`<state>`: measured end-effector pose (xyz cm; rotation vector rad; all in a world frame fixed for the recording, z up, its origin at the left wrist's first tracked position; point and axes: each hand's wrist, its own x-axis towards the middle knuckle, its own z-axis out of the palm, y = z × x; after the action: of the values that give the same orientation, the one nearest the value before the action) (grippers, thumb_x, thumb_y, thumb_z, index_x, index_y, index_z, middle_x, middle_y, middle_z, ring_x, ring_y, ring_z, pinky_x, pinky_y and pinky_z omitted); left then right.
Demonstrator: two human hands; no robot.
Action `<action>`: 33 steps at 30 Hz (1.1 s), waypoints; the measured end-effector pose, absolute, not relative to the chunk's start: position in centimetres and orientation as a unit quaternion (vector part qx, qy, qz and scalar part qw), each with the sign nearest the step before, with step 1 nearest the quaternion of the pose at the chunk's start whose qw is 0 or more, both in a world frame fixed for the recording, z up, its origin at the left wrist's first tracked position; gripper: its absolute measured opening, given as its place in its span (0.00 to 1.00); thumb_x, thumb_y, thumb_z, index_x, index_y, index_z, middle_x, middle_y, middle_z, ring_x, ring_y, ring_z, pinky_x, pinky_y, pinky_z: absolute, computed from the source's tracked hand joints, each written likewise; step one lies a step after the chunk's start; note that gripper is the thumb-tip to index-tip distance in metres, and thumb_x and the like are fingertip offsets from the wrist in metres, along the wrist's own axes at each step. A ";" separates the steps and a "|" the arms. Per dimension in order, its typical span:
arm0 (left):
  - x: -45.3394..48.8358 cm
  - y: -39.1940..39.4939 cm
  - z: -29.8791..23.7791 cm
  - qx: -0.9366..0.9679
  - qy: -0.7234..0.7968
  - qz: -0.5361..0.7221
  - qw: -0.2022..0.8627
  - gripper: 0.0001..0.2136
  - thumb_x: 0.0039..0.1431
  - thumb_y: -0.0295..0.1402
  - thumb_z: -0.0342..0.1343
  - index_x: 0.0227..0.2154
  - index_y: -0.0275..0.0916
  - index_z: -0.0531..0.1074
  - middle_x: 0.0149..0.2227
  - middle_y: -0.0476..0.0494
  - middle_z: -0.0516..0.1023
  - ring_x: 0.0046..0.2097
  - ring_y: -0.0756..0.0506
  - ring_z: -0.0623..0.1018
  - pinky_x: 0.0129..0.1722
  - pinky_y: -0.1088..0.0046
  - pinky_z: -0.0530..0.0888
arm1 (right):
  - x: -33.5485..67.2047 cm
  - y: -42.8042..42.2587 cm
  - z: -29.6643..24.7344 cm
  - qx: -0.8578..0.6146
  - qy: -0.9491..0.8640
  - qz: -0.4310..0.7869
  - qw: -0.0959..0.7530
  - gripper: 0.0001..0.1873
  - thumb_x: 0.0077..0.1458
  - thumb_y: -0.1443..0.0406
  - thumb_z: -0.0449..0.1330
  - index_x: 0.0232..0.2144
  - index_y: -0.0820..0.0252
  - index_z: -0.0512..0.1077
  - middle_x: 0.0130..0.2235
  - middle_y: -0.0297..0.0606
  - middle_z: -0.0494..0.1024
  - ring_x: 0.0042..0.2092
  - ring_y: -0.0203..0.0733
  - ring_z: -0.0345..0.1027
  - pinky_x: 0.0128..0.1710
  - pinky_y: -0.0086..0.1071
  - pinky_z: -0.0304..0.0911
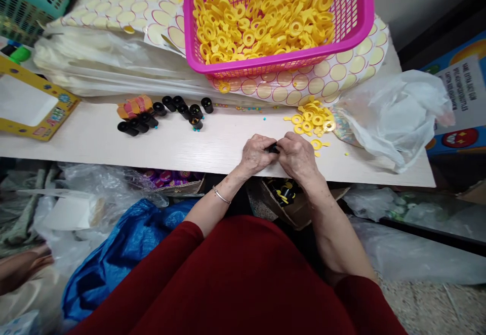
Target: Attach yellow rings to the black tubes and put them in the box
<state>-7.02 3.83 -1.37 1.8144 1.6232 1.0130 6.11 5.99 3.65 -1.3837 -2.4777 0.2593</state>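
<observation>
Both hands meet over the front of the white table. My left hand (258,154) and my right hand (298,154) are closed around a small black plastic piece (273,147). Fingers hide most of it, so its full shape cannot be made out. Just right of my right hand lies a loose yellow ring with a tab (316,144), below a small pile of such yellow rings (312,118). To the left stand and lie several small black cups (196,112), some with tiny coloured balls in or beside them.
A pink basket (279,60) full of yellow rings stands behind my hands on dotted sheeting. A clear plastic bag (395,110) lies at the right, and a yellow carton (56,115) at the left. Below the table edge is an open cardboard box (304,212) holding black and yellow pieces.
</observation>
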 end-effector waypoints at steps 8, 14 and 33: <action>-7.1 3.7 -1.7 0.668 0.598 0.371 0.243 0.05 0.44 0.33 0.62 0.27 0.43 0.77 0.28 0.51 0.78 0.37 0.47 0.74 0.38 0.70 0.71 | 6.0 5.2 2.5 -0.554 -0.749 0.225 0.287 0.08 0.47 0.69 0.53 0.21 0.58 0.71 0.26 0.36 0.67 0.31 0.41 0.63 0.33 0.35 0.59; -7.1 3.8 -1.6 0.668 0.600 0.372 0.236 0.07 0.44 0.36 0.65 0.28 0.42 0.77 0.29 0.50 0.79 0.36 0.48 0.74 0.38 0.71 0.71 | 6.9 5.2 2.6 -0.520 -0.735 0.300 0.316 0.06 0.48 0.66 0.57 0.23 0.58 0.74 0.25 0.34 0.69 0.30 0.39 0.65 0.33 0.34 0.61; -7.2 4.0 -2.0 0.657 0.594 0.396 0.243 0.16 0.38 0.33 0.68 0.34 0.39 0.78 0.34 0.47 0.80 0.39 0.46 0.74 0.41 0.69 0.72 | 11.3 4.6 -1.8 -0.677 -0.672 0.008 0.301 0.14 0.49 0.54 0.59 0.32 0.59 0.71 0.36 0.43 0.69 0.36 0.46 0.60 0.31 0.36 0.55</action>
<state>-7.22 3.98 -2.03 1.7945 1.6246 1.0824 11.28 4.65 -1.75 -1.7953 -1.7831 0.0222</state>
